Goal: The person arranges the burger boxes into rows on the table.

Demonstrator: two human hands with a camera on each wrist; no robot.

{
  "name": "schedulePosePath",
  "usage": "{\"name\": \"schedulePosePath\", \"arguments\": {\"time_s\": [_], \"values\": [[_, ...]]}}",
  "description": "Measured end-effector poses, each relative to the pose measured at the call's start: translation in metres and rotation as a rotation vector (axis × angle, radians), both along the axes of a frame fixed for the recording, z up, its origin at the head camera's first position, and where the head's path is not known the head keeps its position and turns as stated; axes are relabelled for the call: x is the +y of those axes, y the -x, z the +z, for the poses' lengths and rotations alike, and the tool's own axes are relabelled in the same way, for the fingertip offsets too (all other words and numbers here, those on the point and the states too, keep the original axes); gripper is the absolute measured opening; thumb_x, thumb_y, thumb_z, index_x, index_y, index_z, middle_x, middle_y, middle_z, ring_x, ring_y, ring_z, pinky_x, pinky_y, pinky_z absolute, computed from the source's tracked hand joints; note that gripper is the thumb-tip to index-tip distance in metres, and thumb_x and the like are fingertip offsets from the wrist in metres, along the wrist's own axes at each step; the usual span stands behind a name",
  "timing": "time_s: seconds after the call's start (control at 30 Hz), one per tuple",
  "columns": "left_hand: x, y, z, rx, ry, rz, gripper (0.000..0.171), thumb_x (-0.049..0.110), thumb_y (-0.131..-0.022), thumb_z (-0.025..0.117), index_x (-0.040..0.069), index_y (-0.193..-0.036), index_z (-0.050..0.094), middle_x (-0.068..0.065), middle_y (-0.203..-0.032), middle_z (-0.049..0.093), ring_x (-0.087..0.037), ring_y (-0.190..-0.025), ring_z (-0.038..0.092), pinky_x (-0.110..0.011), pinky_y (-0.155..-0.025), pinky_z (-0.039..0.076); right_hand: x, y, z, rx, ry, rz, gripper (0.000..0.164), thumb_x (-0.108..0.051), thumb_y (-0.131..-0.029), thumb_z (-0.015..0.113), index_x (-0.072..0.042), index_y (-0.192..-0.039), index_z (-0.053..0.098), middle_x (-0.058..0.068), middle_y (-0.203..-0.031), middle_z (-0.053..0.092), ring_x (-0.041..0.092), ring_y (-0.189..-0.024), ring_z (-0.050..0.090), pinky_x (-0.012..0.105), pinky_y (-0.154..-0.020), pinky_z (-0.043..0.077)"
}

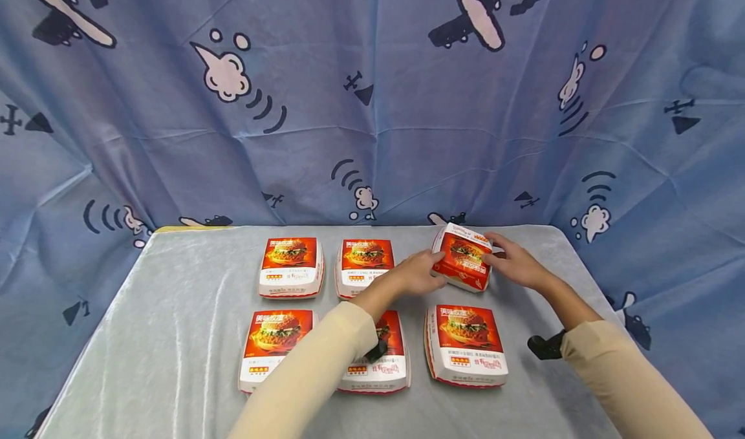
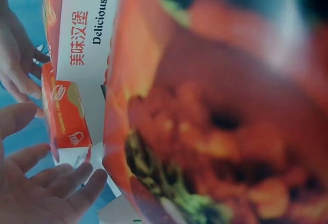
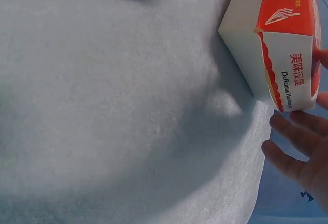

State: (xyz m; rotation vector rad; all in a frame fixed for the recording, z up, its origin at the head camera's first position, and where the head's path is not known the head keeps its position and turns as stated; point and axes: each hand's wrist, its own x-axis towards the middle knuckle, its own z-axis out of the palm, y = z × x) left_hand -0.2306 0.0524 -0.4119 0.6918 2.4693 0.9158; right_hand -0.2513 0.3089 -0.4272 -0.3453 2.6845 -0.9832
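Note:
A red and white hamburger box sits tilted and turned at the back right of the table, its red end facing forward. My left hand is at its left side, thumb by the lid edge; in the left wrist view the fingers are spread and fairly straight beside the box's red corner. With thumb and fingertips, my right hand grips the box's right side. In the right wrist view, that hand has its lower fingers stretched out past the box's edge.
Two like boxes stand in the back row. Three more form the front row: the left, the middle, partly hidden by my left sleeve, and the right. A patterned blue curtain hangs behind the grey table.

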Motion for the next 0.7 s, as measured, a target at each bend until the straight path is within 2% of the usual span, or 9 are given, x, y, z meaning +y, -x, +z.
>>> {"name": "schedulePosePath", "arguments": {"time_s": [0.1,0.3,0.53,0.7], "values": [[0.000,-0.001,-0.001,-0.004,0.005,-0.003,0.063,0.024,-0.097,0.059,0.011,-0.154,0.037,-0.012,-0.158,0.036,-0.023,-0.145,0.032,-0.033,-0.116,0.028,-0.003,0.000,0.001,-0.014,-0.003,0.007,0.058,-0.022,-0.104,0.050,0.004,-0.150,0.029,0.034,-0.147,0.035,0.055,-0.127,0.044,0.063,-0.095,0.046],[0.000,-0.004,-0.001,-0.037,-0.004,0.006,0.062,0.025,-0.097,0.062,0.009,-0.153,0.040,-0.010,-0.152,0.045,-0.019,-0.139,0.040,-0.031,-0.112,0.034,-0.008,-0.001,0.004,-0.061,-0.023,0.014,0.065,-0.024,-0.105,0.048,0.007,-0.154,0.019,0.035,-0.151,0.029,0.056,-0.129,0.042,0.064,-0.097,0.044],[0.000,-0.007,0.001,-0.041,0.004,0.016,0.061,0.026,-0.097,0.062,0.009,-0.152,0.042,-0.009,-0.150,0.048,-0.019,-0.137,0.043,-0.032,-0.111,0.036,-0.009,-0.002,0.004,-0.042,-0.047,0.003,0.070,-0.025,-0.106,0.045,0.009,-0.155,0.008,0.039,-0.154,0.018,0.058,-0.131,0.038,0.066,-0.101,0.039],[0.002,-0.009,0.002,-0.040,0.018,-0.005,0.060,0.027,-0.097,0.061,0.009,-0.152,0.042,-0.009,-0.150,0.048,-0.020,-0.137,0.043,-0.031,-0.110,0.037,-0.012,-0.008,0.004,-0.018,-0.075,-0.059,0.071,-0.030,-0.105,0.046,0.008,-0.154,0.012,0.041,-0.149,0.026,0.058,-0.129,0.040,0.066,-0.098,0.041]]}}
